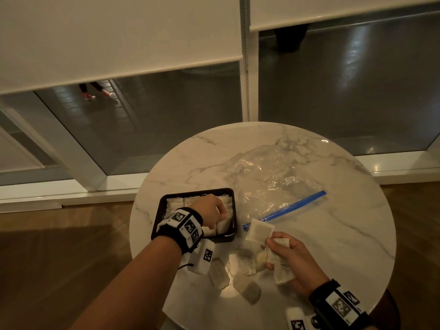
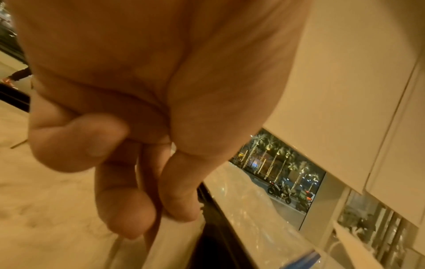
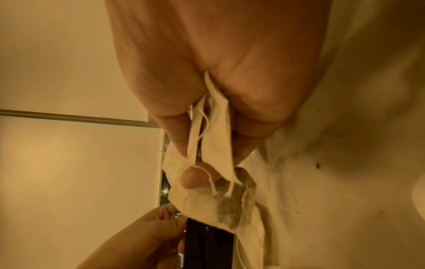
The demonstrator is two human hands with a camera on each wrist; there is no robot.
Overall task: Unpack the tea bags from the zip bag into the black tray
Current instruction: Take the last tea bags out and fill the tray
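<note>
Your left hand (image 1: 209,214) is over the black tray (image 1: 164,203), thumb and fingertips pinched on a tea bag (image 1: 222,226) standing among the bags already packed there. Your right hand (image 1: 289,260), just right of the tray, grips a small bunch of tea bags (image 1: 259,232) between thumb and curled fingers. More loose tea bags (image 1: 247,288) lie on the marble table (image 1: 345,222) in front of the tray. The clear zip bag (image 1: 273,182) lies crumpled beyond and to the right of the tray, its blue strip towards you.

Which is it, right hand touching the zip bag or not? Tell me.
Apart. The head view shows the right hand gripping tea bags, with bare table before the zip bag.
</note>
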